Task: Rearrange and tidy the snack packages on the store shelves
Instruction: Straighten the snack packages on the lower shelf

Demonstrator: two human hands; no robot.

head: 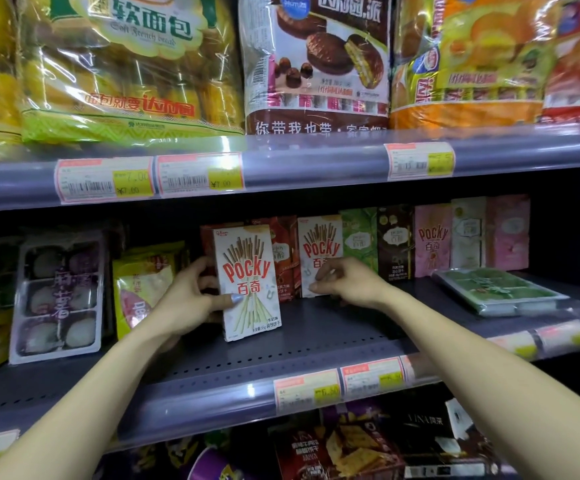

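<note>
Head view looks at the middle shelf (316,337), where the left hand (191,299) grips a white Pocky box (248,282) by its left edge, thumb across the front, holding it upright and slightly tilted, pulled toward the near side of the shelf and apart from the row behind. The right hand (347,280) reaches to a second white Pocky box (319,251) standing farther back; its fingers are curled against the box's lower front, but whether they actually pinch it or merely touch it I cannot tell.

To the right, the far row looks largely in order: a green box (359,237), a dark brown box (395,240), a pink Pocky box (432,237) and two paler boxes stand upright, side by side and facing out. A brown box (283,251) sits between the two white ones.

Work remains, by my reading. The held box is not yet placed, a green tray pack (499,289) lies flat near the shelf's right front, and on the left a mochi tray (58,296) and a yellow bag (143,289) lean loosely. The tidying seems roughly midway on this shelf.
</note>
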